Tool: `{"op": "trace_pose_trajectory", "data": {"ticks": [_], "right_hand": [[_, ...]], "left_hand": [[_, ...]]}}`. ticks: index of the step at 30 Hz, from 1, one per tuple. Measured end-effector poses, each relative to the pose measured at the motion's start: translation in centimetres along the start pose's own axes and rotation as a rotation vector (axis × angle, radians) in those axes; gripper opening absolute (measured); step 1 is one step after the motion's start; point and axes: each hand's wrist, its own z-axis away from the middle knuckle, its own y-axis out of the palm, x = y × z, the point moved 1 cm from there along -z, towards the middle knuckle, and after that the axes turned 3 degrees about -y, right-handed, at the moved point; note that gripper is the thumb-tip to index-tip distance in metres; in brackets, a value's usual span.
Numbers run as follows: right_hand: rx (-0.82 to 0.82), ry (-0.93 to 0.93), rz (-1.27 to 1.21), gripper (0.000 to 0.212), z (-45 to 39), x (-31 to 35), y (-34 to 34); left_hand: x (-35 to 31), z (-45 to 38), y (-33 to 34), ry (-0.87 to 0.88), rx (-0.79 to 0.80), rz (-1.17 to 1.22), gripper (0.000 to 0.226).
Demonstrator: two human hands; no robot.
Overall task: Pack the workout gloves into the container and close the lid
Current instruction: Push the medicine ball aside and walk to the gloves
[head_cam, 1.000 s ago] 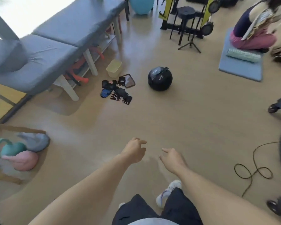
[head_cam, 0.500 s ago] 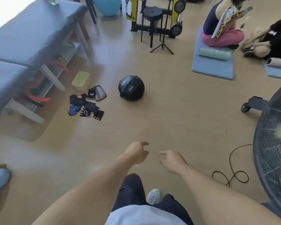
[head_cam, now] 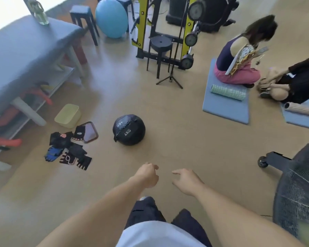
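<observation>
- Nearest me, both bare arms reach forward over my legs; I see dark trousers and a pale shirt hem at the bottom edge.
- My left hand [head_cam: 146, 177] hangs above the floor [head_cam: 194, 139] with its fingers loosely curled, grasping nothing.
- My right hand [head_cam: 187, 181] is just beside it, apart from it, fingers relaxed and pointing toward the left hand, also empty.
- At my right edge stands a fan [head_cam: 298, 196] with a dark wire cage, on a black wheeled base.
- Ahead and to my left, the gloves [head_cam: 68, 151] lie in a loose heap on the floor, well apart from both hands; most are black, one is blue.
- One black glove lies partly on the lid [head_cam: 91, 131], which rests flat on the floor at the far side of the heap.
- The tub [head_cam: 68, 115], pale yellow, sits just beyond the lid, near a bench leg; it looks tipped toward me, though the blur makes that unsure.
- A black ball [head_cam: 129, 129] marked 4KG rests to the right of the lid.
- The grey bench [head_cam: 25, 56] runs along my left, with a bottle [head_cam: 38, 12] on its far end.
- Farther off stand a black stool [head_cam: 161, 44], a yellow-and-black rack [head_cam: 187, 24] and a blue exercise ball [head_cam: 111, 17].
- Far right, two people sit on blue mats [head_cam: 225, 107].
</observation>
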Motion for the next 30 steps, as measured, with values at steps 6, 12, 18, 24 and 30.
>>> {"op": "trace_pose_trajectory", "data": {"ticks": [6,12,18,24,30], "right_hand": [[0.047,-0.018,0.125,0.055,-9.8,1.0,-10.5],[0.082,-0.151,0.316,0.054,-22.3,1.7,-21.4],[0.187,-0.225,0.478,0.049,-32.8,3.2,-30.9],[0.282,-0.365,0.623,0.052,-42.3,9.5,-35.0],[0.373,-0.411,0.748,0.057,-51.3,19.2,-37.0]], "left_hand": [[-7.1,-10.6,-6.9,0.017,-0.043,0.004,0.049],[-14.3,-22.1,-12.3,-0.110,-0.076,0.109,0.050],[-19.4,-29.6,-17.2,-0.271,-0.122,0.303,0.050],[-18.9,-34.9,-22.5,-0.435,-0.174,0.460,0.058],[-13.6,-39.9,-29.0,-0.580,-0.229,0.589,0.048]]}}
